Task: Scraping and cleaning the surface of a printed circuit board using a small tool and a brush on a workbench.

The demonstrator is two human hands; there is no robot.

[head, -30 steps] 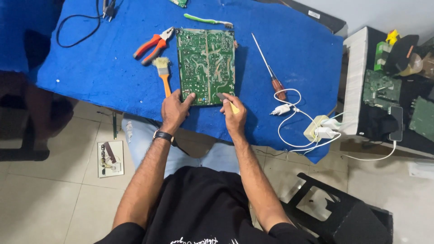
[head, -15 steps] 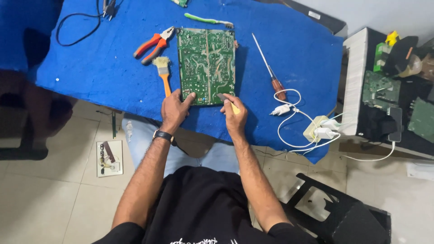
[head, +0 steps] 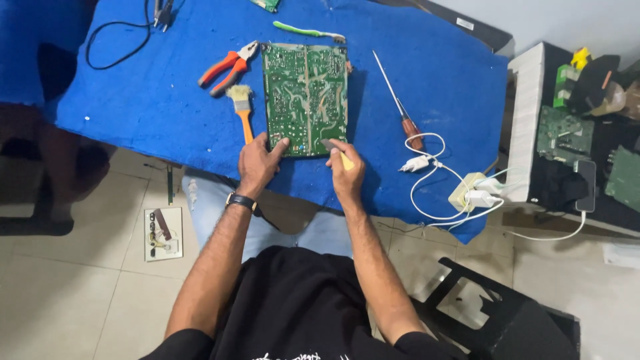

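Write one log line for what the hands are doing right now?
left hand: steadies circuit board edge | right hand: holds small yellow-handled tool at board | beside: brush, pliers, screwdriver

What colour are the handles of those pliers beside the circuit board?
Orange, with grey metal jaws; the pliers show clearly in the head view.

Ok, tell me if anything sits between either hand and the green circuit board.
Nothing visible does. The left hand already rests on the near-left corner of the circuit board, and the right hand, holding a small yellow-handled tool, touches its near-right edge. The paintbrush lies beside the board, left of it.
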